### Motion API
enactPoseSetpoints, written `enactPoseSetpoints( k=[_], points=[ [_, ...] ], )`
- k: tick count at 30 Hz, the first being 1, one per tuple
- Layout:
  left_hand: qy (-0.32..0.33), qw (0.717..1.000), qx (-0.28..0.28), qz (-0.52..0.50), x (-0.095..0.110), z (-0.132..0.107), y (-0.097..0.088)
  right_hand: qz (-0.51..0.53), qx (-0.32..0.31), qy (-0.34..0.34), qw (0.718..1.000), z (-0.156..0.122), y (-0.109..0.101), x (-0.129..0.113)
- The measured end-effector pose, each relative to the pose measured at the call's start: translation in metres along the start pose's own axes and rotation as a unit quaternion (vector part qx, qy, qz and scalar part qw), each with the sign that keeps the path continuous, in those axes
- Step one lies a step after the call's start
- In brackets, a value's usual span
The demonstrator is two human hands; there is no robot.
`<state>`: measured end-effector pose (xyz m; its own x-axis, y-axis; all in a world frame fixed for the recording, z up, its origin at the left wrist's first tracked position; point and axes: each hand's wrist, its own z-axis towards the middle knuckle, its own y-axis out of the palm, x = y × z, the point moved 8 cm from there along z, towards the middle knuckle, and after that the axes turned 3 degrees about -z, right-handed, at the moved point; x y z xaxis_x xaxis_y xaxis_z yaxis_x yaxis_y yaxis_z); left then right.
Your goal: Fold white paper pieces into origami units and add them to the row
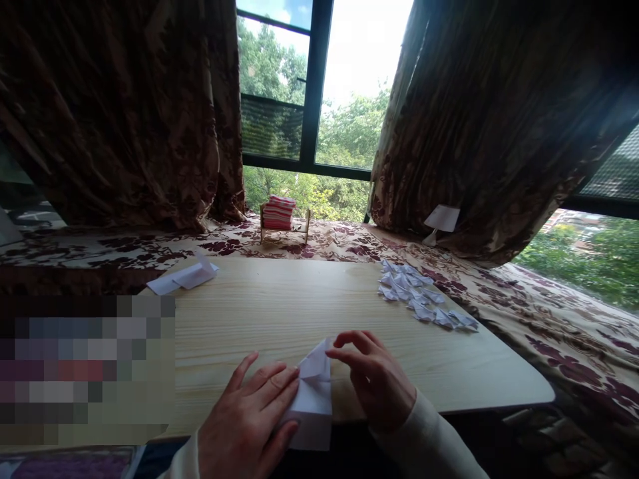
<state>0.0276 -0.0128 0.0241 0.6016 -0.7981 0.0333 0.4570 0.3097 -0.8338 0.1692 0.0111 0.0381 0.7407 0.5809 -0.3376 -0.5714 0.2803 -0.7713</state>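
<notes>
A partly folded white sheet of paper (312, 399) lies at the near edge of the table, its lower end reaching over the edge. Its top comes to a slanted point, and a crease crosses the middle. My left hand (254, 406) rests flat on the sheet's left side, fingers stretched out and thumb near the lower left edge. At the pointed top right corner, the bent thumb and forefinger of my right hand (372, 376) close on the paper's tip. Its other fingers are curled and partly hidden.
Several small folded paper pieces (409, 289) lie at the table's right. White paper sheets (184, 276) lie at the back left. Behind the wooden table (259, 299), a small rack (284, 229) holds folded striped cloth, and a small lamp (442, 219) stands by the curtain.
</notes>
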Motion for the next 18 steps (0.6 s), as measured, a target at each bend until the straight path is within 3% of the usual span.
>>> enactPoseSetpoints(
  k=[15, 18],
  points=[
    [-0.022, 1.000, 0.007, -0.003, -0.001, -0.002, 0.002, -0.084, -0.034, 0.020, 0.996, -0.004, 0.016, -0.013],
    [-0.021, 1.000, 0.008, 0.012, -0.001, -0.001, 0.003, -0.093, -0.017, 0.001, 0.996, -0.001, 0.017, -0.017]
  ],
)
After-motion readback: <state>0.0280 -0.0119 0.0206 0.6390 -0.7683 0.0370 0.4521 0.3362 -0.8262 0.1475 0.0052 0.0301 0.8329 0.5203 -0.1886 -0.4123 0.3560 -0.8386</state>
